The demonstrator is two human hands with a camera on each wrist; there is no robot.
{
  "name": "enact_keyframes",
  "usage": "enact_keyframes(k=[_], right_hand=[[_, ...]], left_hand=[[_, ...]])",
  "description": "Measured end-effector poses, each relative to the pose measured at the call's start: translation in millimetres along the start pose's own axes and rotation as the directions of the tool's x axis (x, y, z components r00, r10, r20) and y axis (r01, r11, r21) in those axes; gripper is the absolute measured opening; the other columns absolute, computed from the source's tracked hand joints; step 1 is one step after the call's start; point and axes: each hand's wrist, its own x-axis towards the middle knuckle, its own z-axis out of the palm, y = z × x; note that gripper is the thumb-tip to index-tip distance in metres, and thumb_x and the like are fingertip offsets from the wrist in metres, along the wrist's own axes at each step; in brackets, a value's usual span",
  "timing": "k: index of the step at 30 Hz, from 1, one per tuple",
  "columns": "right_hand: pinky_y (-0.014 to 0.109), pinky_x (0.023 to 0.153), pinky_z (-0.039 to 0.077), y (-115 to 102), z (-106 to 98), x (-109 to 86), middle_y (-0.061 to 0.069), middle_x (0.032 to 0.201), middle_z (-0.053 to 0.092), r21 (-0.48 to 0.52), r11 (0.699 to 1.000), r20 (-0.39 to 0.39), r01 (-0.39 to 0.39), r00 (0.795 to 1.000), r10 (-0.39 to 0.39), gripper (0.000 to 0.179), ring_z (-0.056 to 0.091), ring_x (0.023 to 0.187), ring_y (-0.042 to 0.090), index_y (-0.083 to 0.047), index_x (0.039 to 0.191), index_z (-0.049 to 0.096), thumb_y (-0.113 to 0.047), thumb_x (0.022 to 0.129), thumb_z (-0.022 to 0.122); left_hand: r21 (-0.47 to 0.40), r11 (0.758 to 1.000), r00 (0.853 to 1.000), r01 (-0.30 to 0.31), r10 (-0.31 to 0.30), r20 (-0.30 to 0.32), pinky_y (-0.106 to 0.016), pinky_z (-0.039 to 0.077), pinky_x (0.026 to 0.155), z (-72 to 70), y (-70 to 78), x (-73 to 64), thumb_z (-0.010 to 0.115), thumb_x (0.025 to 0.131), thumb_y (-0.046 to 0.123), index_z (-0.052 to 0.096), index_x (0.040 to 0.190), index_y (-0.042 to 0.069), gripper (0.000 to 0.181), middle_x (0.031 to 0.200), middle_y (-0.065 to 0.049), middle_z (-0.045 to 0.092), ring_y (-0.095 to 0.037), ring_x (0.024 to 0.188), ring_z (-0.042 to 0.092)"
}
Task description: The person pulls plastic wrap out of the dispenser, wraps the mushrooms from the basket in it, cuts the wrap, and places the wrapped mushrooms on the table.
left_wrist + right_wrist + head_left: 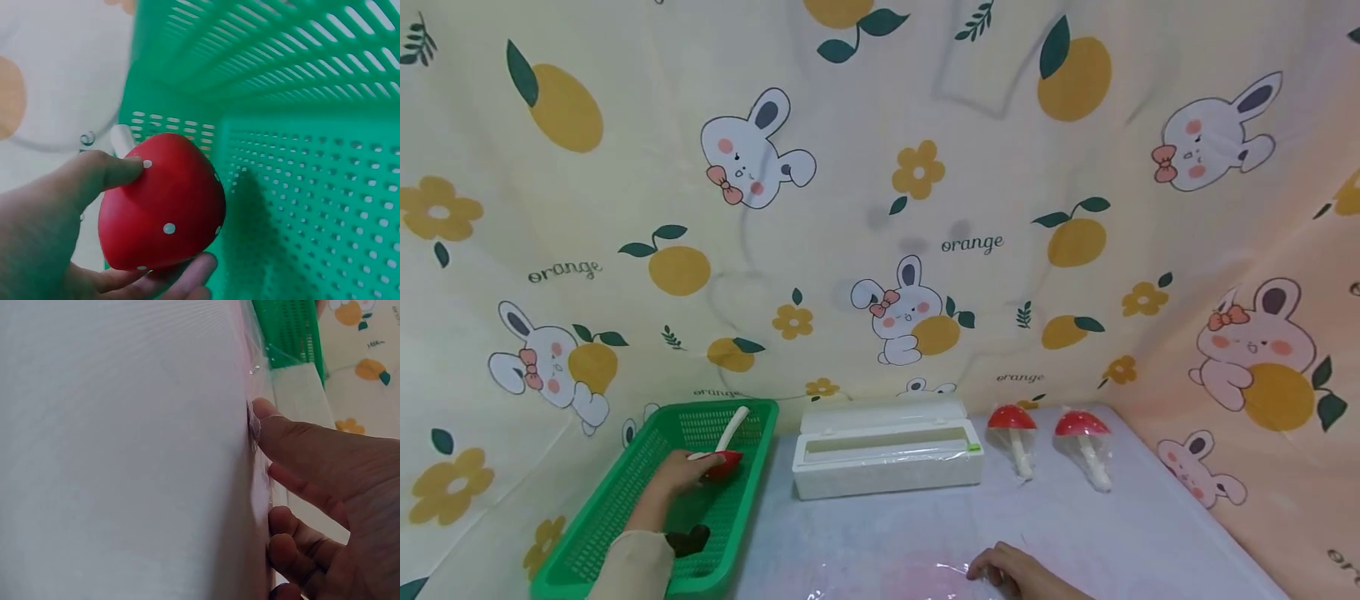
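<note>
My left hand (679, 473) reaches into the green plastic basket (751, 492) at the left and grips a toy mushroom (724, 467) by its cap. In the left wrist view the mushroom's cap (169, 206) is red with white dots, thumb on one side and fingers under the other; its white stem (121, 139) is mostly hidden behind the cap. My right hand (1018, 571), low at the table's front, pinches the edge of clear plastic film (936, 582). In the right wrist view the film bunches at the thumb tip (265, 411).
A long white cling-film box (887, 477) stands at the table's back middle, lid raised. Right of it lie two film-wrapped red-capped mushrooms (1011, 419), (1081, 425). A dark brown object (688, 540) shows beside the left sleeve. A printed cloth (850, 208) hangs behind.
</note>
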Motion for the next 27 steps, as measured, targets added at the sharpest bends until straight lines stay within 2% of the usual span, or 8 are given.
enact_keyframes(k=[3, 5, 7, 12, 15, 18, 23, 27], right_hand=[[0.015, 0.078, 0.050, 0.1, 2.1, 1.4, -0.007, 0.105, 0.057, -0.006, 1.000, -0.005, -0.007, 1.000, 0.007, 0.044, 0.056, 0.086, 0.004, -0.017, 0.133, 0.063, -0.032, 0.096, 0.083], [0.015, 0.077, 0.051, 0.1, 2.7, 2.1, -0.007, 0.104, 0.057, -0.006, 1.000, -0.007, -0.014, 1.000, 0.014, 0.045, 0.056, 0.086, 0.004, -0.018, 0.132, 0.063, -0.034, 0.096, 0.083], [0.015, 0.078, 0.051, 0.0, 2.8, 2.3, -0.007, 0.104, 0.057, -0.010, 1.000, -0.007, -0.014, 1.000, 0.014, 0.045, 0.056, 0.086, 0.004, -0.019, 0.132, 0.063, -0.034, 0.095, 0.084], [0.015, 0.079, 0.051, -3.0, 2.2, 1.6, -0.004, 0.106, 0.058, 0.007, 0.999, -0.008, -0.046, 0.999, 0.046, 0.047, 0.057, 0.087, 0.007, -0.019, 0.133, 0.062, -0.031, 0.094, 0.085], [0.015, 0.079, 0.051, -4.6, 1.6, 1.3, -0.001, 0.107, 0.058, 0.020, 0.997, -0.016, -0.077, 0.997, 0.078, 0.048, 0.057, 0.088, 0.010, -0.020, 0.133, 0.062, -0.030, 0.093, 0.087], [0.016, 0.080, 0.051, -4.1, 0.8, 1.6, 0.000, 0.107, 0.058, 0.015, 0.995, -0.022, -0.096, 0.995, 0.096, 0.049, 0.057, 0.089, 0.011, -0.021, 0.133, 0.063, -0.033, 0.092, 0.087], [0.017, 0.078, 0.051, -1.1, 0.8, 3.2, -0.002, 0.106, 0.058, -0.001, 0.997, -0.022, -0.082, 0.996, 0.082, 0.050, 0.058, 0.088, 0.009, -0.022, 0.134, 0.062, -0.036, 0.092, 0.087], [0.016, 0.078, 0.052, 2.3, 2.2, 4.4, -0.003, 0.106, 0.058, 0.011, 0.998, -0.019, -0.062, 0.998, 0.062, 0.051, 0.058, 0.089, 0.009, -0.022, 0.135, 0.062, -0.034, 0.092, 0.087]], left_hand=[[0.019, 1.000, 1.000, -0.002, 0.003, -0.025, -0.030, 0.050, 0.060, -7.0, 5.1, -7.5, 0.072, 0.099, 0.036, 0.067, 0.099, -0.010, 0.047, 0.085, -0.015, 0.069, -0.020, 0.068, 0.059], [0.033, 0.999, 0.999, -0.030, 0.031, -0.033, -0.032, 0.053, 0.062, -10.5, 9.1, -14.3, 0.072, 0.100, 0.033, 0.066, 0.101, -0.012, 0.046, 0.086, -0.015, 0.069, -0.022, 0.071, 0.061], [0.054, 0.997, 0.998, -0.050, 0.053, -0.044, -0.034, 0.055, 0.064, -12.6, 13.8, -21.7, 0.073, 0.100, 0.033, 0.064, 0.106, -0.014, 0.048, 0.090, -0.018, 0.070, -0.025, 0.076, 0.063], [0.103, 0.991, 0.994, -0.089, 0.095, -0.056, -0.040, 0.058, 0.074, -14.2, 30.5, -38.2, 0.073, 0.102, 0.037, 0.049, 0.126, -0.018, 0.065, 0.114, -0.033, 0.065, -0.035, 0.094, 0.062], [0.122, 0.988, 0.993, -0.092, 0.101, -0.066, -0.048, 0.059, 0.081, -11.7, 40.3, -45.9, 0.072, 0.102, 0.044, 0.039, 0.139, -0.019, 0.080, 0.129, -0.041, 0.057, -0.043, 0.105, 0.062], [0.123, 0.987, 0.990, -0.099, 0.110, -0.084, -0.051, 0.059, 0.084, -7.0, 48.9, -51.6, 0.072, 0.101, 0.050, 0.031, 0.148, -0.017, 0.092, 0.139, -0.042, 0.051, -0.047, 0.113, 0.058], [0.081, 0.985, 0.982, -0.153, 0.160, -0.100, -0.045, 0.061, 0.083, 4.3, 62.7, -60.4, 0.075, 0.101, 0.047, 0.030, 0.153, -0.010, 0.089, 0.145, -0.037, 0.050, -0.046, 0.117, 0.059], [0.044, 0.978, 0.974, -0.203, 0.206, -0.094, -0.050, 0.062, 0.090, 15.2, 75.9, -70.6, 0.078, 0.099, 0.042, 0.034, 0.153, -0.005, 0.084, 0.147, -0.034, 0.050, -0.048, 0.124, 0.059]])
